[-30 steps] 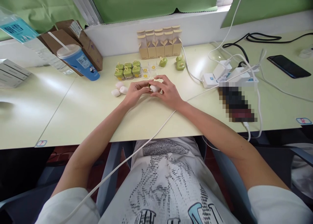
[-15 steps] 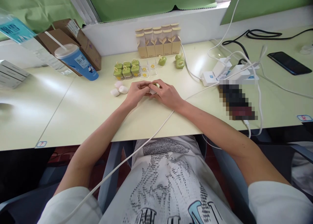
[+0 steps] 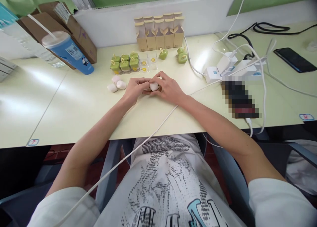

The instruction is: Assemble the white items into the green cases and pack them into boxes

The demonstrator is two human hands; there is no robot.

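Between my two hands is a small white rounded piece (image 3: 154, 86) with a thin dark edge around its lower side; the fingers hide most of whatever lies beneath it. My left hand (image 3: 136, 89) pinches it from the left with bent fingers. From the right, my right hand (image 3: 167, 88) curls its thumb and fingers around it. Several soft-looking white pieces (image 3: 121, 85) lie just left of my left hand. Behind it stand several small containers with green looped lids (image 3: 125, 65). Beside those are clear little cups (image 3: 153, 62) with yellow marks.
Loose green lids (image 3: 182, 57) lie behind my right hand. Small open cardboard boxes (image 3: 159, 35) line the wall. A blue cup with a straw (image 3: 71, 53) leans at the left. White chargers (image 3: 224, 66), a blurred-out device (image 3: 240, 99) and a black phone (image 3: 296, 60) are at the right.
The held piece has turned so that its white rounded top now faces up between my fingers. Both hands stay together at nearly the same place; the view has shifted slightly.
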